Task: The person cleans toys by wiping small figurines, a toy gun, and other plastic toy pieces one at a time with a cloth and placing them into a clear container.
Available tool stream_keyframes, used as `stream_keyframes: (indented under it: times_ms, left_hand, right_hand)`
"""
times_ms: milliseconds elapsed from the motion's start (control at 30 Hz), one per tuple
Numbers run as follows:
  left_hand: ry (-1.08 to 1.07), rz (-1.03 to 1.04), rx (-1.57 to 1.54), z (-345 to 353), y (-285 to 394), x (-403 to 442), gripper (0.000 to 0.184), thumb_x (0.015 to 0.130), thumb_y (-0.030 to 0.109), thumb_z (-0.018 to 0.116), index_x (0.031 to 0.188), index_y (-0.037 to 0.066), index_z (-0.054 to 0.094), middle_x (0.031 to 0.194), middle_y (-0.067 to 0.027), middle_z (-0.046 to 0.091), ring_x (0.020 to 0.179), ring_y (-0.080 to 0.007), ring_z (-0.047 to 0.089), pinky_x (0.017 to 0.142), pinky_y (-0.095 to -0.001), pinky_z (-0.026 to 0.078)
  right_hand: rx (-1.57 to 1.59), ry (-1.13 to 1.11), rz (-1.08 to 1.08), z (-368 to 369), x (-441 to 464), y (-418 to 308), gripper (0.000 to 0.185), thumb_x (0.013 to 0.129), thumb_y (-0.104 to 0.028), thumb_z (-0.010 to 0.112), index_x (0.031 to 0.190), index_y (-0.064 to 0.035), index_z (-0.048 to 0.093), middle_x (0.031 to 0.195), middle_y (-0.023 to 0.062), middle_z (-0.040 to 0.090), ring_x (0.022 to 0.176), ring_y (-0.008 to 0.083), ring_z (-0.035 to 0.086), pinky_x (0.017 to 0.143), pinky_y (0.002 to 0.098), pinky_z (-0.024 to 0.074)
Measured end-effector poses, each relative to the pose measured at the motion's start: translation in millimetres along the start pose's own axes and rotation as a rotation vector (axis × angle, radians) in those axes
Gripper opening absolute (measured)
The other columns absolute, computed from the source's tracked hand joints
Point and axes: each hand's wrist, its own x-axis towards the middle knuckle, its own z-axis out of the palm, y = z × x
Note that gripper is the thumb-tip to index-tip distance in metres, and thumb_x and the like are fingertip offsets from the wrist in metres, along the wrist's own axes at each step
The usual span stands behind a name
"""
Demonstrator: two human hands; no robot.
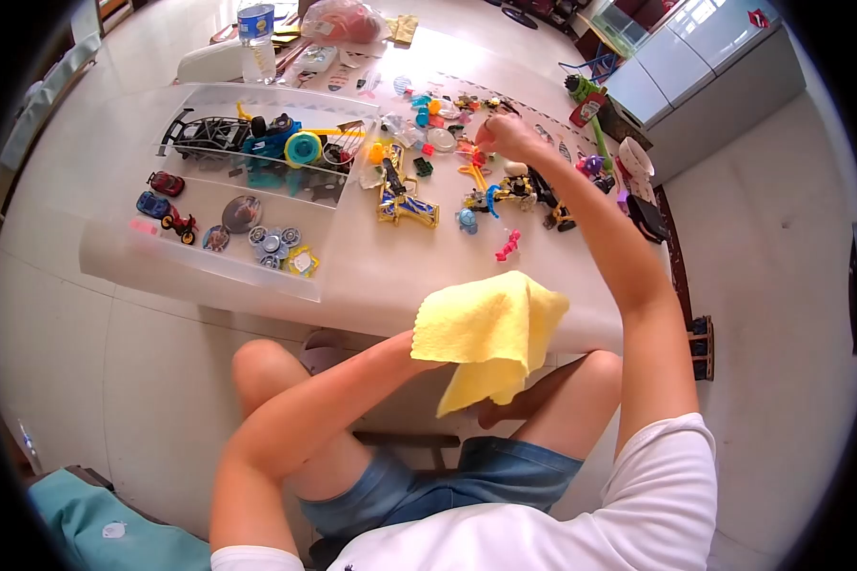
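A yellow cloth (486, 324) with a scalloped edge drapes over my left hand (423, 352) above the table's near edge. It hides my fingers and hangs down loosely. My right hand (507, 138) reaches over the pile of small toys, its fingers curled downward; what they hold, if anything, is not visible. Just below it lie an orange-and-red toy piece (475, 171) and a blue curved piece (492, 200). Closer to me are a pink toy piece (508, 246) and a small blue figure (467, 221). A gold-and-blue toy gun (408, 205) lies left of these.
A clear divided box (200, 255) holds toy vehicles, spinners and round discs at left. Behind it stand a water bottle (256, 43) and a plastic bag (343, 21). On the right edge are a black case (647, 221) and a white bowl (636, 158).
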Motion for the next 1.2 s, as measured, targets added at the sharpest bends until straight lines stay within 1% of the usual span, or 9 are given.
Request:
stream_keyframes:
  times_ms: [100, 233, 367, 567, 667, 767, 867, 1033, 1200]
  left_hand:
    - [0.018, 0.019, 0.047, -6.6, -2.0, 1.0, 0.042, 0.084, 0.018, 0.054, 0.122, 0.003, 0.042, 0.120, -0.0098, 0.048, 0.106, -0.0176, 0.050, 0.090, -0.0329, 0.041]
    - [0.017, 0.054, 0.115, -8.3, -3.3, 4.4, 0.041, 0.084, 0.017, 0.055, 0.121, 0.003, 0.043, 0.119, -0.0097, 0.049, 0.104, -0.0174, 0.051, 0.090, -0.0329, 0.042]
    - [-0.002, 0.033, 0.030, -12.5, -4.8, 10.7, 0.040, 0.083, 0.017, 0.056, 0.120, 0.003, 0.044, 0.117, -0.0096, 0.050, 0.102, -0.0174, 0.052, 0.089, -0.0331, 0.043]
    - [0.035, 0.051, 0.094, -22.6, -8.8, 14.4, 0.040, 0.083, 0.018, 0.057, 0.118, 0.004, 0.046, 0.116, -0.0092, 0.051, 0.102, -0.0168, 0.052, 0.088, -0.0328, 0.043]
    - [0.094, 0.061, 0.054, -20.5, -10.2, 16.8, 0.037, 0.083, 0.015, 0.056, 0.118, 0.004, 0.047, 0.114, -0.0081, 0.052, 0.100, -0.0155, 0.054, 0.085, -0.0309, 0.045]
    - [0.185, 0.081, 0.062, -10.9, -9.5, 16.4, 0.037, 0.083, 0.016, 0.056, 0.118, 0.005, 0.047, 0.113, -0.0078, 0.053, 0.099, -0.0151, 0.054, 0.084, -0.0304, 0.045]
    - [0.194, 0.053, 0.040, -14.5, -10.6, 19.4, 0.037, 0.083, 0.015, 0.056, 0.118, 0.005, 0.047, 0.113, -0.0075, 0.053, 0.099, -0.0148, 0.054, 0.083, -0.0299, 0.045]
    - [0.072, 0.112, 0.311, -20.3, -16.3, 22.1, 0.042, 0.084, 0.019, 0.055, 0.122, 0.005, 0.043, 0.119, -0.0085, 0.049, 0.105, -0.0168, 0.050, 0.090, -0.0324, 0.041]
    - [0.145, 0.076, 0.193, -29.0, -12.6, 20.5, 0.044, 0.084, 0.019, 0.055, 0.123, 0.005, 0.041, 0.120, -0.0084, 0.048, 0.107, -0.0167, 0.049, 0.091, -0.0327, 0.040]
  right_hand:
    - [-0.201, 0.027, -0.023, 15.6, 11.9, -4.8, 0.015, 0.072, -0.017, 0.060, 0.083, -0.0092, 0.066, 0.078, 0.0101, 0.063, 0.079, 0.0230, 0.060, 0.070, 0.0325, 0.0466]
    - [0.016, 0.186, -0.133, 24.7, 23.1, -20.1, 0.017, 0.071, -0.025, 0.061, 0.080, -0.0111, 0.064, 0.076, 0.0077, 0.063, 0.078, 0.0228, 0.060, 0.069, 0.0337, 0.0466]
    - [-0.086, 0.090, -0.101, 35.8, 28.4, -47.3, 0.023, 0.070, -0.030, 0.064, 0.084, -0.0122, 0.064, 0.085, 0.0041, 0.059, 0.089, 0.0215, 0.056, 0.068, 0.0348, 0.0466]
    - [-0.143, 0.137, -0.045, 40.4, 31.1, -50.2, 0.025, 0.066, -0.031, 0.066, 0.082, -0.0103, 0.065, 0.086, 0.0092, 0.062, 0.084, 0.0239, 0.059, 0.068, 0.0366, 0.0469]
    - [-0.040, 0.010, 0.089, 8.5, 4.9, -37.4, 0.023, 0.067, -0.026, 0.064, 0.079, -0.0066, 0.065, 0.079, 0.0115, 0.063, 0.077, 0.0246, 0.060, 0.068, 0.0353, 0.0468]
    - [0.173, 0.106, 0.068, -10.3, -42.0, -27.8, 0.023, 0.069, -0.020, 0.061, 0.084, -0.0026, 0.063, 0.076, 0.0110, 0.064, 0.071, 0.0222, 0.061, 0.068, 0.0313, 0.0481]
    - [0.263, 0.056, 0.117, -6.5, -64.2, -21.1, 0.022, 0.068, -0.022, 0.063, 0.083, -0.0067, 0.066, 0.078, 0.0122, 0.063, 0.073, 0.0227, 0.061, 0.068, 0.0329, 0.0468]
    - [0.159, -0.338, -0.040, -7.1, -67.4, -31.9, 0.023, 0.070, -0.019, 0.062, 0.087, -0.0032, 0.063, 0.077, 0.0090, 0.064, 0.072, 0.0192, 0.061, 0.066, 0.0295, 0.0474]
    - [0.288, -0.059, -0.055, -11.7, -72.0, -42.8, 0.023, 0.070, -0.021, 0.065, 0.084, -0.0027, 0.063, 0.071, 0.0070, 0.062, 0.065, 0.0157, 0.059, 0.061, 0.0276, 0.0461]
